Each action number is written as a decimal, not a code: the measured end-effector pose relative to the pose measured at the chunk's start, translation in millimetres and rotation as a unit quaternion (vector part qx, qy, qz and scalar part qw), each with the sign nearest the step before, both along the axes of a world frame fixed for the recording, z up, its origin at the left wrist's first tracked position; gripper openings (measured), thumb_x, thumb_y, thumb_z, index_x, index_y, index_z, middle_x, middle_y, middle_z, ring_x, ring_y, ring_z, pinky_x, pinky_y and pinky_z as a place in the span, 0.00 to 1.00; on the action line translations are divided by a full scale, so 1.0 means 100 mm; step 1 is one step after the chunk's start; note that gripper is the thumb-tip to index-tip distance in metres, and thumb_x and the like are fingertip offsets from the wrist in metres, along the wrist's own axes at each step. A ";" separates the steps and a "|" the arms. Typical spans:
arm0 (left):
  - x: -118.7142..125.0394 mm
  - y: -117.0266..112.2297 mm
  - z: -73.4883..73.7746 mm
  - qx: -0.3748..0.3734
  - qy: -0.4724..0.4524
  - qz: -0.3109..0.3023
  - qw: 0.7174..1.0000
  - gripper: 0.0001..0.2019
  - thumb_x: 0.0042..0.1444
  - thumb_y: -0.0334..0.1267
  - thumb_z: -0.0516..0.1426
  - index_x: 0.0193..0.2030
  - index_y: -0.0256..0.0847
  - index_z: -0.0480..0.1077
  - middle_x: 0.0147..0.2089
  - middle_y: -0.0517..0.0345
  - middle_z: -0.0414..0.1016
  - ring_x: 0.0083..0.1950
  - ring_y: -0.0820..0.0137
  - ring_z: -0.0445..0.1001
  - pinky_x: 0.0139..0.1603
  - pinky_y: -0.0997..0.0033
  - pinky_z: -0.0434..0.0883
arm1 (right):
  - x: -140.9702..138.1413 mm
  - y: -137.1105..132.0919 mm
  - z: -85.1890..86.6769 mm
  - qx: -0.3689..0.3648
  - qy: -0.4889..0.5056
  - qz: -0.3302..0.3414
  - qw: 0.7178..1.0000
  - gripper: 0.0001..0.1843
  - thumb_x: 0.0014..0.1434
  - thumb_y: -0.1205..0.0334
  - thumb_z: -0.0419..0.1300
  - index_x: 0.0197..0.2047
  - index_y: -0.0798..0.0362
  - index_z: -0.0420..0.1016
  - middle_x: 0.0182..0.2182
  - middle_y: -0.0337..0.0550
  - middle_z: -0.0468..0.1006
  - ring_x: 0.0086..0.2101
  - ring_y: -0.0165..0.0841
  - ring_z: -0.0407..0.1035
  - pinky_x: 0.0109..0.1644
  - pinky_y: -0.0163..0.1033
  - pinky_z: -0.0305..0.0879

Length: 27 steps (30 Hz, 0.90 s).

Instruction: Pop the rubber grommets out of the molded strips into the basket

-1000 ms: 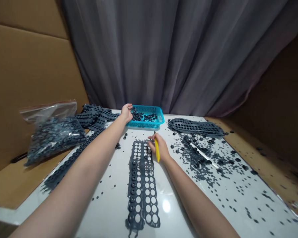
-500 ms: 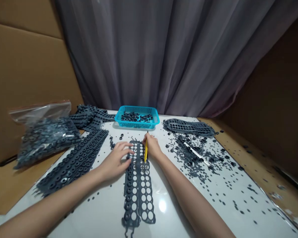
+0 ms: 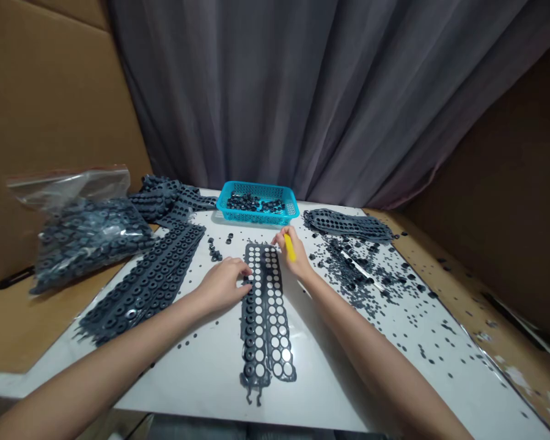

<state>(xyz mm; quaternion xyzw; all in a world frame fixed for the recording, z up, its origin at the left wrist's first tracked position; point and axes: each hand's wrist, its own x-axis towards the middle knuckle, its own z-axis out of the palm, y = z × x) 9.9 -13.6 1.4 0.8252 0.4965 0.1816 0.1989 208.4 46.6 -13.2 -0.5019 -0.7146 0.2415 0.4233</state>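
Observation:
A dark grey perforated rubber strip (image 3: 264, 305) lies lengthwise on the white table, its holes showing white and a column of thick rings down its lower left edge. At its upper left edge, my left hand (image 3: 223, 283) rests with thumb and forefinger apart, their tips touching the strip. My right hand (image 3: 295, 255), closed on a yellow pen-like tool (image 3: 289, 247), is at the strip's upper right corner; the tool's tip is hidden by the fingers. A few loose black pieces (image 3: 214, 250) lie beyond my left hand.
A blue basket (image 3: 258, 216) holding black pieces stands at the back. On the left are a zip bag of rings (image 3: 89, 235) and ringed rubber strips (image 3: 142, 287). On the right, a perforated strip bundle (image 3: 348, 225), scattered bits and a white stick (image 3: 361, 269).
My right hand has moved toward the strip's far right corner with the yellow tool, now tilted differently. The fingers of my left hand have drawn in closer together. The view has shifted.

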 end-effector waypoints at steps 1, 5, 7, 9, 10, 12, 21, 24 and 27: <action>0.00 0.04 -0.02 -0.007 -0.003 -0.001 1.000 0.08 0.49 0.34 0.57 0.37 0.39 0.72 0.37 0.53 0.74 0.44 0.60 0.70 0.46 0.60 0.67 | -0.02 -0.14 -0.02 -0.036 0.065 0.021 0.997 0.15 0.65 0.52 0.41 0.40 0.51 0.62 0.25 0.40 0.71 0.28 0.35 0.65 0.35 0.40 0.61; -0.02 0.11 -0.15 -0.040 -0.058 -0.011 0.997 0.09 0.48 0.30 0.54 0.36 0.40 0.72 0.37 0.55 0.74 0.41 0.64 0.71 0.43 0.65 0.68 | -0.11 -0.58 -0.16 -0.149 0.154 0.035 0.976 0.21 0.64 0.47 0.45 0.35 0.53 0.71 0.17 0.36 0.64 0.22 0.32 0.62 0.29 0.38 0.59; -0.05 0.10 -0.21 -0.045 -0.090 -0.015 0.995 0.10 0.48 0.30 0.54 0.37 0.40 0.72 0.38 0.56 0.74 0.41 0.66 0.71 0.44 0.67 0.69 | -0.15 -0.67 -0.22 -0.162 0.164 0.018 0.973 0.18 0.62 0.49 0.49 0.32 0.53 0.71 0.19 0.36 0.66 0.23 0.31 0.63 0.29 0.36 0.59; -0.08 0.08 -0.24 -0.043 -0.107 -0.020 0.993 0.09 0.49 0.31 0.55 0.38 0.40 0.72 0.39 0.56 0.74 0.43 0.66 0.71 0.45 0.67 0.69 | -0.17 -0.68 -0.25 -0.169 0.184 0.009 0.968 0.12 0.60 0.52 0.51 0.35 0.51 0.68 0.18 0.34 0.67 0.22 0.30 0.63 0.27 0.35 0.58; -0.09 0.07 -0.25 -0.041 -0.111 -0.021 0.993 0.09 0.49 0.32 0.55 0.38 0.40 0.72 0.40 0.56 0.73 0.44 0.66 0.71 0.46 0.67 0.69 | -0.18 -0.66 -0.25 -0.172 0.196 0.004 0.965 0.09 0.60 0.54 0.52 0.36 0.51 0.66 0.16 0.33 0.67 0.20 0.30 0.62 0.25 0.34 0.57; -0.10 0.05 -0.24 -0.038 -0.109 -0.025 0.993 0.08 0.50 0.33 0.56 0.39 0.40 0.72 0.40 0.55 0.73 0.45 0.65 0.71 0.46 0.66 0.69 | -0.19 -0.64 -0.25 -0.180 0.216 -0.001 0.960 0.05 0.59 0.58 0.52 0.38 0.49 0.60 0.14 0.29 0.67 0.17 0.28 0.60 0.23 0.32 0.55; -0.12 0.07 -0.23 0.001 -0.058 -0.069 0.996 0.08 0.54 0.34 0.55 0.42 0.41 0.71 0.39 0.55 0.70 0.43 0.65 0.69 0.45 0.65 0.67 | -0.21 -0.66 -0.26 -0.191 0.203 0.044 0.959 0.06 0.57 0.61 0.50 0.36 0.48 0.53 0.13 0.26 0.67 0.15 0.28 0.59 0.20 0.30 0.55; -0.14 0.07 -0.23 0.020 -0.044 -0.095 0.994 0.09 0.57 0.34 0.54 0.44 0.40 0.71 0.39 0.55 0.69 0.43 0.65 0.68 0.45 0.64 0.67 | -0.23 -0.66 -0.25 -0.170 0.183 0.050 0.967 0.06 0.56 0.64 0.48 0.35 0.48 0.51 0.13 0.25 0.64 0.15 0.28 0.59 0.21 0.31 0.55; -0.14 0.09 -0.25 0.035 -0.029 -0.135 0.990 0.11 0.60 0.34 0.51 0.48 0.40 0.69 0.41 0.53 0.68 0.46 0.65 0.67 0.48 0.64 0.67 | -0.25 -0.66 -0.25 -0.141 0.161 0.059 0.975 0.07 0.55 0.67 0.47 0.34 0.47 0.50 0.14 0.25 0.60 0.16 0.29 0.59 0.23 0.32 0.55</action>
